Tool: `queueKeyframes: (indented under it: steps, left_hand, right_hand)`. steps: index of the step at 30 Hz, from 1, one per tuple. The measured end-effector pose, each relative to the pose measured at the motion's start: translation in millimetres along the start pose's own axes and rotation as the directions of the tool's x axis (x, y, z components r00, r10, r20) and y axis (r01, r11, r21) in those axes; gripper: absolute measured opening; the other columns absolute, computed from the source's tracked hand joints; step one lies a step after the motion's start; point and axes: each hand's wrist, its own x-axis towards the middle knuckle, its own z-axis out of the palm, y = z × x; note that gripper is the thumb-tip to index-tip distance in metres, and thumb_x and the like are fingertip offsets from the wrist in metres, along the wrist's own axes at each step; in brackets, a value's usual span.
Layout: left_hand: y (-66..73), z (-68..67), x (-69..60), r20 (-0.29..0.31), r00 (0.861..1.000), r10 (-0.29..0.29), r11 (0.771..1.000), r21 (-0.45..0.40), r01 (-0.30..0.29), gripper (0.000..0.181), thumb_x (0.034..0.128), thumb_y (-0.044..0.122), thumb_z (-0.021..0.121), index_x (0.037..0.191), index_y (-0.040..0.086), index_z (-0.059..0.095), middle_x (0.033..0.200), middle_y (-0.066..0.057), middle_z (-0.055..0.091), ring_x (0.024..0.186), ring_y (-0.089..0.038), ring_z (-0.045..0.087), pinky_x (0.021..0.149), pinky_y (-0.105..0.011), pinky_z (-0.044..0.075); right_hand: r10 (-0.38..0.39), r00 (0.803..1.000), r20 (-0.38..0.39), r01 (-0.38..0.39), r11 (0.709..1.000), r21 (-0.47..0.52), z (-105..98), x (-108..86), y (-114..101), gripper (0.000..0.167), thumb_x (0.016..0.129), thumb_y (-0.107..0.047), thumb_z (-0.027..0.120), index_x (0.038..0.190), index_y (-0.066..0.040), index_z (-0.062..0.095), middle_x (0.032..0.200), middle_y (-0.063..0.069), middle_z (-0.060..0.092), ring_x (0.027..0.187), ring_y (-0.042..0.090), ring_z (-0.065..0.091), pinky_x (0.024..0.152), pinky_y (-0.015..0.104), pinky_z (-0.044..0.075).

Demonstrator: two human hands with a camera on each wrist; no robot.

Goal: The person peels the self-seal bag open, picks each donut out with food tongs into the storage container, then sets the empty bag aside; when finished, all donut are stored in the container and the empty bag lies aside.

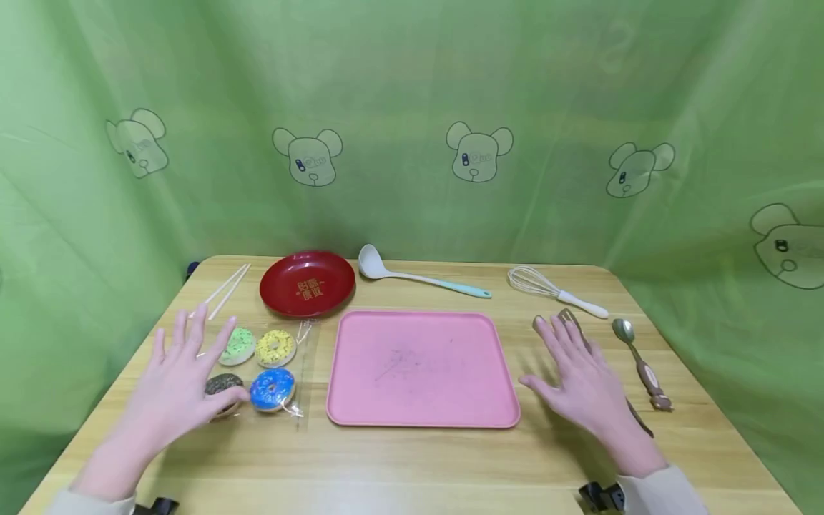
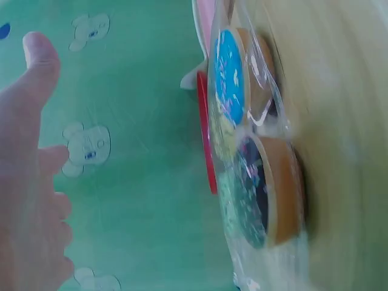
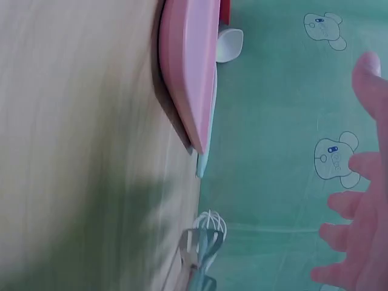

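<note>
Left hand [image 1: 177, 383]: raised above the table [image 1: 418, 468], fingers straight and spread wide, gripping nothing. Nearest to it, in a clear wrapper [image 1: 302, 383], lie four doughnuts: green [image 1: 239, 347], yellow [image 1: 275, 348], blue [image 1: 272, 390] and dark brown [image 1: 222, 386]; the left wrist view shows my hand apart from them. Right hand [image 1: 582, 379]: likewise raised, just right of the pink tray [image 1: 423, 368], fingers spread, nothing held. Beneath it lies a brown utensil [image 1: 640, 420], apparently a slotted turner, though my fingers cover much of it. A brown-handled spoon [image 1: 644, 368] lies just to its right. The tray sits flat between my two hands, its surface bearing dark marks. Behind the doughnuts I record a red plate [image 1: 283, 282] with gold characters, chopsticks [image 1: 229, 292] to its left; behind the tray, a ladle [image 1: 418, 277] with a white bowl; at the back right, a white whisk [image 1: 539, 283]. A green curtain [image 1: 412, 71] printed with animal heads stands beyond the table.
</note>
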Motion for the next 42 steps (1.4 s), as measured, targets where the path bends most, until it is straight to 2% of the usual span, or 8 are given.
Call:
queueKeyframes:
  steps: [5, 7, 12, 15, 20, 27, 37, 42]
  left_hand:
    - [-17.0, 1.5, -11.1, -0.01, 1.0, -0.008, 0.993, -0.121, 0.006, 0.106, 0.0738, 0.051, 0.071, 0.15, 0.014, 0.006, 0.151, -0.017, -0.018, 0.135, -0.035, -0.02, 0.107, -0.048, -0.015]
    - [-23.3, 4.3, -16.2, 0.0, 1.0, -0.017, 0.988, -0.157, 0.016, 0.109, 0.0738, 0.048, 0.073, 0.149, 0.012, 0.003, 0.15, -0.017, -0.02, 0.134, -0.034, -0.022, 0.107, -0.045, -0.016]
    - [-35.3, 15.6, -28.9, 0.045, 0.998, -0.05, 0.975, -0.215, 0.059, 0.112, 0.075, 0.043, 0.073, 0.148, 0.009, -0.005, 0.147, -0.019, -0.024, 0.132, -0.033, -0.026, 0.105, -0.041, -0.02]
    - [-43.0, 23.6, -35.7, 0.074, 0.995, -0.073, 0.967, -0.24, 0.089, 0.113, 0.0754, 0.043, 0.073, 0.147, 0.008, -0.006, 0.146, -0.021, -0.024, 0.131, -0.033, -0.028, 0.104, -0.042, -0.021]
    - [-56.0, 41.0, -44.6, 0.195, 0.975, -0.107, 0.95, -0.268, 0.158, 0.111, 0.078, 0.047, 0.069, 0.146, 0.002, -0.006, 0.144, -0.023, -0.026, 0.129, -0.038, -0.029, 0.101, -0.05, -0.021]
    - [-60.9, 55.5, -50.7, 0.3, 0.945, -0.129, 0.916, -0.33, 0.23, 0.109, 0.0791, 0.05, 0.067, 0.147, 0.002, -0.004, 0.143, -0.033, -0.018, 0.129, -0.052, -0.018, 0.098, -0.062, -0.018]
    - [-67.5, 65.6, -52.6, 0.325, 0.939, -0.112, 0.881, -0.405, 0.245, 0.102, 0.0807, 0.044, 0.068, 0.146, -0.002, 0.003, 0.141, -0.04, -0.009, 0.126, -0.058, -0.013, 0.091, -0.067, -0.021]
    - [-72.1, 72.0, -52.8, 0.344, 0.933, -0.105, 0.887, -0.392, 0.244, 0.101, 0.0806, 0.044, 0.068, 0.144, -0.006, 0.008, 0.14, -0.042, -0.007, 0.127, -0.058, -0.011, 0.092, -0.066, -0.02]
  right_hand:
    - [0.065, 0.997, -0.031, -0.057, 0.974, 0.219, -0.2, 0.3, -9.0, 0.081, 0.087, -0.044, 0.061, 0.149, -0.024, 0.014, 0.149, 0.015, 0.025, 0.128, 0.042, 0.032, 0.097, 0.063, 0.029]
    - [0.097, 0.995, -0.04, -0.08, 0.949, 0.304, 0.2, -0.4, -14.3, 0.077, 0.088, -0.039, 0.062, 0.149, -0.024, 0.017, 0.145, 0.019, 0.033, 0.112, 0.046, 0.049, 0.089, 0.063, 0.037]
    - [0.136, 0.989, -0.063, -0.088, 0.866, 0.493, 4.6, -0.2, -29.7, 0.064, 0.09, -0.028, 0.062, 0.145, -0.018, 0.031, 0.135, 0.02, 0.045, 0.103, 0.043, 0.056, 0.086, 0.058, 0.043]
    - [0.137, 0.988, -0.071, -0.07, 0.805, 0.589, 8.5, 3.6, -41.5, 0.057, 0.09, -0.021, 0.062, 0.141, -0.01, 0.038, 0.133, 0.017, 0.049, 0.114, 0.04, 0.051, 0.092, 0.055, 0.04]
    - [0.122, 0.991, -0.049, -0.052, 0.707, 0.705, 11.7, 13.3, -69.1, 0.051, 0.09, -0.014, 0.061, 0.137, -0.007, 0.043, 0.124, 0.016, 0.057, 0.104, 0.034, 0.059, 0.088, 0.047, 0.047]
    - [0.061, 0.998, 0.02, -0.052, 0.592, 0.804, 28.4, 27.3, -105.0, 0.04, 0.091, -0.018, 0.061, 0.128, -0.006, 0.052, 0.107, 0.009, 0.067, 0.096, 0.02, 0.063, 0.083, 0.031, 0.05]
    - [-0.045, 0.993, 0.106, -0.071, 0.485, 0.871, 37.8, 45.7, -164.0, 0.038, 0.09, -0.017, 0.063, 0.124, -0.003, 0.055, 0.102, 0.01, 0.067, 0.088, 0.02, 0.062, 0.077, 0.031, 0.051]
    - [-0.079, 0.98, 0.185, -0.135, 0.422, 0.896, 45.7, 55.7, -192.5, 0.038, 0.089, -0.017, 0.063, 0.124, -0.003, 0.055, 0.098, 0.01, 0.067, 0.085, 0.022, 0.061, 0.074, 0.031, 0.051]
